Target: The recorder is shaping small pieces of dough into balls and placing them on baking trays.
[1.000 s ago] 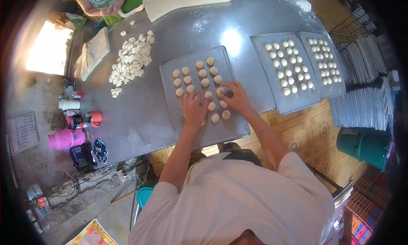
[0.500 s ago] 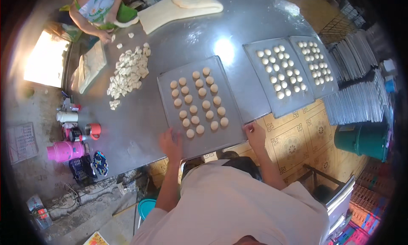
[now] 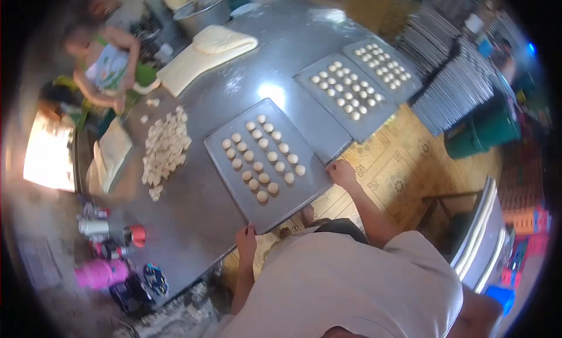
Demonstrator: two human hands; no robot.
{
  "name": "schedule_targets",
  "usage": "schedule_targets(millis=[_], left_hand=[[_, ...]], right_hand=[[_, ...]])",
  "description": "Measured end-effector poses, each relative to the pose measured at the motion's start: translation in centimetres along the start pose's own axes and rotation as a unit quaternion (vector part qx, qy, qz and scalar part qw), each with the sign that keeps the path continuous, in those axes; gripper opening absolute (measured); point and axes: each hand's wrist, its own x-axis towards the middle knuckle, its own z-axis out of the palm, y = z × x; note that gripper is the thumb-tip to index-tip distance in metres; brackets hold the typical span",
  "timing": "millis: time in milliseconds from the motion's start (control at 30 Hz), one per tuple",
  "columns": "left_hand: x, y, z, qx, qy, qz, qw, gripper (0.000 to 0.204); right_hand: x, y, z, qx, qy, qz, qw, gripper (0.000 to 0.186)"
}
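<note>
Left hand (image 3: 246, 237) clamped on the near left corner of the metal tray (image 3: 229, 180), fingers curled over its edge. Right hand (image 3: 341, 172) gripping the tray's near right corner, thumb probably on top, though blurred. Tray lying flat on the grey table (image 3: 193, 221), at its near edge, carrying rows of small dough balls (image 3: 263, 158). Just right, two more filled trays (image 3: 351, 95). Left of the tray, a heap of cut dough pieces (image 3: 165, 150). Far off, a folded dough slab (image 3: 206, 55). At far left, another person (image 3: 105, 68).
</note>
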Motion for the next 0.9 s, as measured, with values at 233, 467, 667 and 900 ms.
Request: schedule_targets(millis=[233,467,667,900], left_hand=[[-3.0,2.8,-3.5,-0.436,-0.074,-0.164,0.882,0.030],[-5.0,5.1,-3.0,-0.532,-0.170,-0.168,0.812,0.023],[-5.5,7.0,-1.6,-0.357,-0.158,0.050,0.919,0.030],[-3.4,18.1,4.7,-0.645,-0.129,-0.117,0.744,0.030]], right_hand=[[-11.0,-2.1,0.2,0.531,0.045,0.318,0.784,0.032],[-11.4,-5.7,4.5,0.790,-0.227,0.193,0.536,0.019],[-9.5,-4.8,2.9,0.800,-0.155,0.185,0.549,0.012],[-9.2,1.2,-8.9,0.843,-0.128,0.181,0.490,0.010]])
